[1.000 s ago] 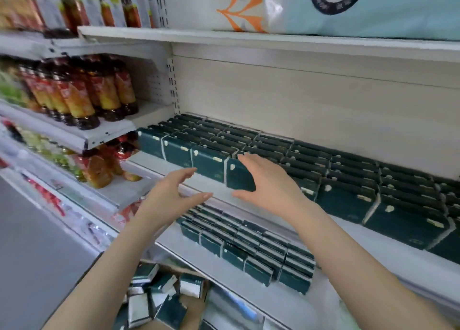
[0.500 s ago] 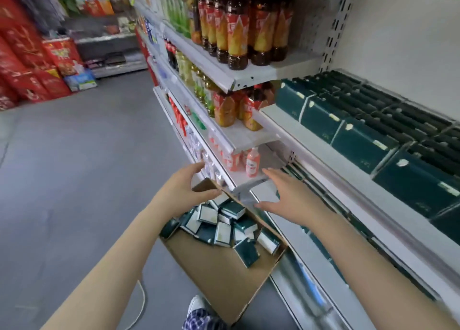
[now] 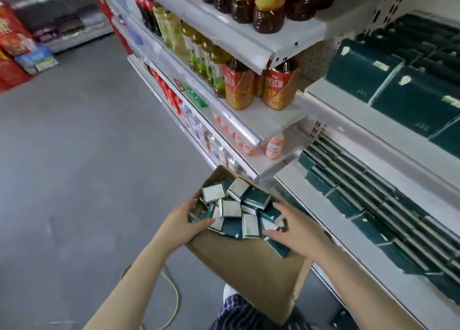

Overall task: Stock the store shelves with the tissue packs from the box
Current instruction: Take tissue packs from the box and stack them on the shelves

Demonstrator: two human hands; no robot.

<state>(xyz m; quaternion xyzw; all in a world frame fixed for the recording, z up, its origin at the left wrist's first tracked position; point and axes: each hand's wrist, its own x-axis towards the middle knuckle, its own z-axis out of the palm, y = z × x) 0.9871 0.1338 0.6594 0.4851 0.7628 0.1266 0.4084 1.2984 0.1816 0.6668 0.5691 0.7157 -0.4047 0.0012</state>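
A cardboard box (image 3: 251,267) sits low in front of me, against the shelf unit. Loose dark green and white tissue packs (image 3: 231,209) are heaped at its far end. My left hand (image 3: 183,222) is in the pile's left edge, thumb and fingers curled round a green pack (image 3: 198,215). My right hand (image 3: 297,229) is at the pile's right side, with its fingers and thumb closing round packs (image 3: 271,220). To the right, neat rows of the same packs fill a lower shelf (image 3: 368,205) and an upper shelf (image 3: 403,90).
Bottled drinks (image 3: 278,88) stand on the shelves beyond the box, with pink bottles (image 3: 275,148) below. Grey floor (image 3: 74,167) stretches left. A yellow cable (image 3: 175,297) lies on the floor by my shoe (image 3: 229,291). Red goods (image 3: 12,45) are stacked far left.
I have looked down from the stocked shelf to the box. Both hands dropped from the shelf into the box and now close on packs in the pile.
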